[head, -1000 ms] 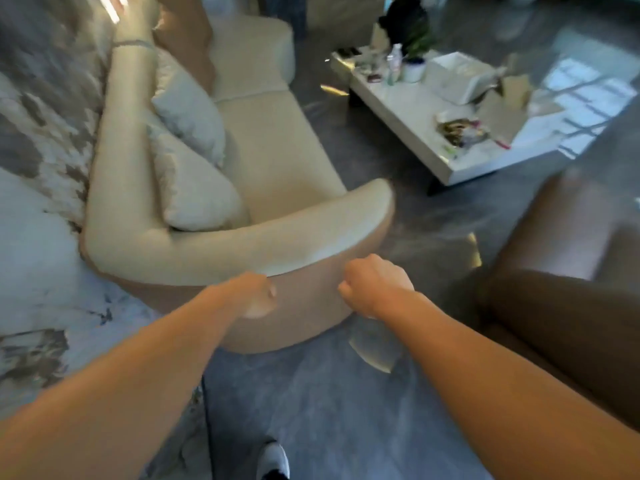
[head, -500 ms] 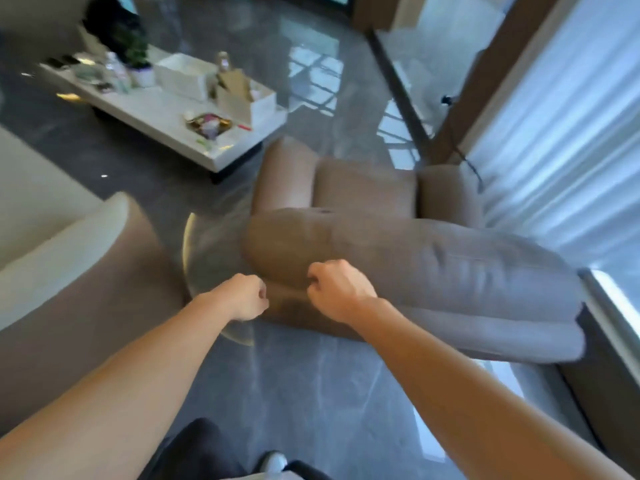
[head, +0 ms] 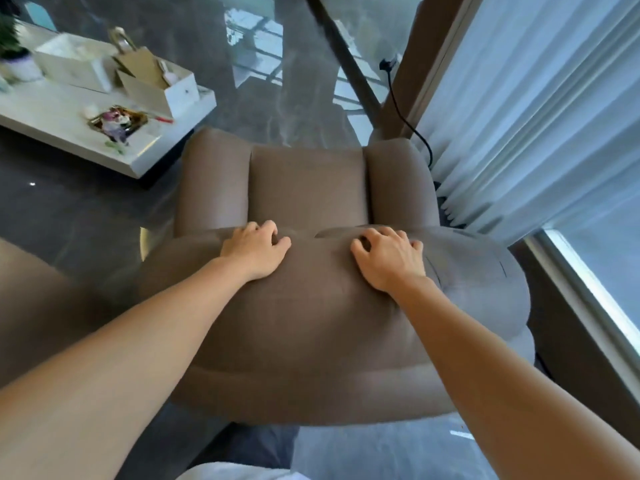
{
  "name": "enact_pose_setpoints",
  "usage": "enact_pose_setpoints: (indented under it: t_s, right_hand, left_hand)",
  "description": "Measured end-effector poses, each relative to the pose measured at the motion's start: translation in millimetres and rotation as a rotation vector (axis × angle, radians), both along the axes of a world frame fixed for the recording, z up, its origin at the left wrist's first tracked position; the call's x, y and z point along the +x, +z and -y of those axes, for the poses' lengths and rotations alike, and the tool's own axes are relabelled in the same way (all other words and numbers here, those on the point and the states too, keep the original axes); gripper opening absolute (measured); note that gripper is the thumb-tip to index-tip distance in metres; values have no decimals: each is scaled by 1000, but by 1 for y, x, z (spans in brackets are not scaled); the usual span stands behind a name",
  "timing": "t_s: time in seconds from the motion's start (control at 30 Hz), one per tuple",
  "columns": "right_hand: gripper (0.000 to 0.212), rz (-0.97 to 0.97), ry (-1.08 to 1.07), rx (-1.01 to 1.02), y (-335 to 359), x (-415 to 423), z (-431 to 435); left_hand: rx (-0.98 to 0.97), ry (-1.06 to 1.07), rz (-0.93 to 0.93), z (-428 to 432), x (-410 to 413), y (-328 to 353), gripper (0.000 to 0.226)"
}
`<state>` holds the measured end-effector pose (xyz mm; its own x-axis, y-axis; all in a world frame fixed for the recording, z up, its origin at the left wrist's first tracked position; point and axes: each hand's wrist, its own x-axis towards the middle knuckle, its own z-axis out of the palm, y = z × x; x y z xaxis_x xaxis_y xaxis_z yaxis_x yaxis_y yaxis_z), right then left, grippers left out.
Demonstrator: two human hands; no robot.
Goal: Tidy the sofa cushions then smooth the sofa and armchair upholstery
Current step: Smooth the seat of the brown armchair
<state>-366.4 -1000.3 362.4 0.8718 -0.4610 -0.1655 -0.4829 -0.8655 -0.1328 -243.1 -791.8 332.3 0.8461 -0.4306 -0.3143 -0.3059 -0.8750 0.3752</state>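
Left hand (head: 255, 251) and right hand (head: 388, 258), fingers curled, press brown fabric armchair (head: 304, 327) backrest top, 12 o'clock: likely smoothing.

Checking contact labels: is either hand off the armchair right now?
No, the left hand and the right hand both rest palm-down on top of the brown armchair backrest, fingers curled into the fabric.

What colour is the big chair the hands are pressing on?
The armchair is a plain greyish brown with no pattern. The head view shows it best.
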Motion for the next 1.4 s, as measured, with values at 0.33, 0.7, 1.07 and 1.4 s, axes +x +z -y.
enact_pose_setpoints:
  t_s: [0.33,0.7,1.07,1.4]
  right_hand:
    - [70,-488,124,157,-44,62,120]
    - [73,-566,407,215,-66,93,212]
    - [67,-535,581,77,-49,73,322]
    - [66,-536,718,48,-46,91,375]
  left_hand:
    - [341,64,-278,84,40,-44,54]
    - [345,393,-301,163,-10,-30,44]
    - [280,578,-347,273,-73,-32,52]
    - [252,733,-344,327,-86,-29,53]
